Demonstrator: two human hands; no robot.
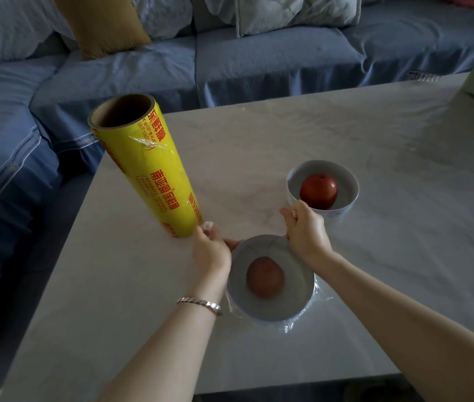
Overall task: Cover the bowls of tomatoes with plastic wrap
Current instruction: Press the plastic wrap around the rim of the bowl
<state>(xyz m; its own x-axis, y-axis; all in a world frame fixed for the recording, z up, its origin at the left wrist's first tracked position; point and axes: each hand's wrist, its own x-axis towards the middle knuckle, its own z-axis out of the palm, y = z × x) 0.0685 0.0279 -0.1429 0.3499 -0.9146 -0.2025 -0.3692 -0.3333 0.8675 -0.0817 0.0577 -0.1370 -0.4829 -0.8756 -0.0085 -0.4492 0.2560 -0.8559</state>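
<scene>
Wrapping the near bowl: film on, far edge being pulled tight

Near bowl [270, 278] sits at the front of the desk [374, 146], close to me. One tomato [264, 277] inside, dulled and hazy, which I read as film already stretched across the mouth. Loose plastic wrap [302, 317] bunches out from under the bowl's near right side and lies on the desk.

Left hand [211, 250] is at the bowl's far left rim, fingers [208, 227] pinched shut on a small wad of film. Bracelet [199, 303] on that wrist. Right hand [306, 230] is at the far right rim, closed into a loose fist; I take it to be gripping the film edge too, though the film itself does not show in that fist. Both hands lie just past the bowl, between it and the far bowl.

Far bowl [322, 187] stands a little behind and to the right, apart from the near one. Its tomato [319, 191] shows bright red and sharp; I judge it uncovered.

Roll of wrap [145, 172] stands upright on the left part of the desk, just beside the left hand, yellow label, cardboard core open at the top. I cannot tell whether the sheet is torn free of it.

Judgement: first bowl nearly done, second not started. Next move calls for drawing the far edge down and tucking it under the rim, pressing it to the bowl wall so it clings, without dragging the light bowl. Then a fresh sheet from the roll for the far bowl.
</scene>
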